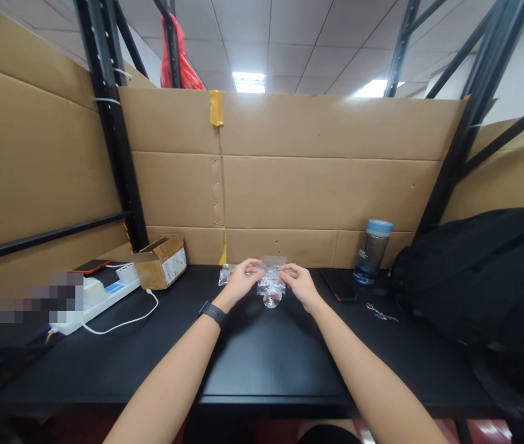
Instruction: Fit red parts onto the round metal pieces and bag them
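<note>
Between my hands is a clear plastic bag (271,279), its contents too small and shiny to make out. My left hand (244,277) has its fingers closed on the bag's left edge. On the opposite edge my right hand (299,282) pinches the same bag. Just below the bag, a small round clear dish (272,299) rests on the black table (271,357). Another clear plastic packet (225,274) lies to the left, partly behind my left hand. A dark band is around my left wrist.
An opened cardboard box (162,262) and a white power strip (104,299) with a cable stand at the left. To the right are a phone (339,285), a blue-lidded bottle (373,251), a small cord (382,314) and a black backpack (469,290). Cardboard panels (289,185) close off the back.
</note>
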Demonstrator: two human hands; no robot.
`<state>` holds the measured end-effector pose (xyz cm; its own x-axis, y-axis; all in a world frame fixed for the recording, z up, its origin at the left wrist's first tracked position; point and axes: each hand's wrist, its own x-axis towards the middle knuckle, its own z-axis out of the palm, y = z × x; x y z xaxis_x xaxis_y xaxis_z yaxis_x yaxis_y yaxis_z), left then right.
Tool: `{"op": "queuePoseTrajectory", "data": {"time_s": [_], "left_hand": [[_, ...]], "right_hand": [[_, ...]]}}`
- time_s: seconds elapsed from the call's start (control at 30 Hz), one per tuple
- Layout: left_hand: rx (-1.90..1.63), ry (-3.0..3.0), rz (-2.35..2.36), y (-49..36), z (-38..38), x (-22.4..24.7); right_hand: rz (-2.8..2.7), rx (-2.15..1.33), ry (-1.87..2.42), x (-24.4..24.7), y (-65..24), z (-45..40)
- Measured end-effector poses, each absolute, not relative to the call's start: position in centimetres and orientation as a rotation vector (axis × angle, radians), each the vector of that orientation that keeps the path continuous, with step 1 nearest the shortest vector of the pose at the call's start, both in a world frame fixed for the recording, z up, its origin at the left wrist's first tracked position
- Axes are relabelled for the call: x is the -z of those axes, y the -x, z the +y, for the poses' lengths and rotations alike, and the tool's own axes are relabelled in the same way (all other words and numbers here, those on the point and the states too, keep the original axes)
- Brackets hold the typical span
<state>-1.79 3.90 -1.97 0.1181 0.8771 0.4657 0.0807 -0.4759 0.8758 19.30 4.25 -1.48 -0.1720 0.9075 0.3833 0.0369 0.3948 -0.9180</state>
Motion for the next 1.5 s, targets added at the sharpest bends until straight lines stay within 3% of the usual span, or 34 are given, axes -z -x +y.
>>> {"op": "queuePoseTrajectory", "data": {"time_s": [0.27,0.53,0.77,0.87,1.0,1.17,1.5], "left_hand": [[-1.523,-1.766,1.247,3.7,5.1,1.3],[-1.601,-1.56,2.068,13.4,4.6,0.9],[-1.446,-1.64,2.739,12.1,2.7,0.7],[-1.542,-1.902,2.385,10.5,3.1,0.0],[-1.255,-2.234,1.628,7.8,3.9,0.3],[-1.219,-2.234,1.069,2.8,3.3,1.7],[-1.267,-2.157,1.029,0.7,3.4,2.8]], "right_hand": [[-1.581,-0.974,0.919,1.5,-19.3,4.4],[-2.107,-0.578,0.944,2.5,-20.7,5.1],[-2.292,-0.49,0.862,2.9,-20.1,4.7],[-2.285,-0.498,0.901,2.9,-19.8,4.7],[-2.13,-0.562,0.94,2.3,-20.0,4.8],[-1.772,-0.909,0.786,1.4,-20.1,4.8],[-1.708,-1.082,0.745,2.4,-19.0,4.5]]}}
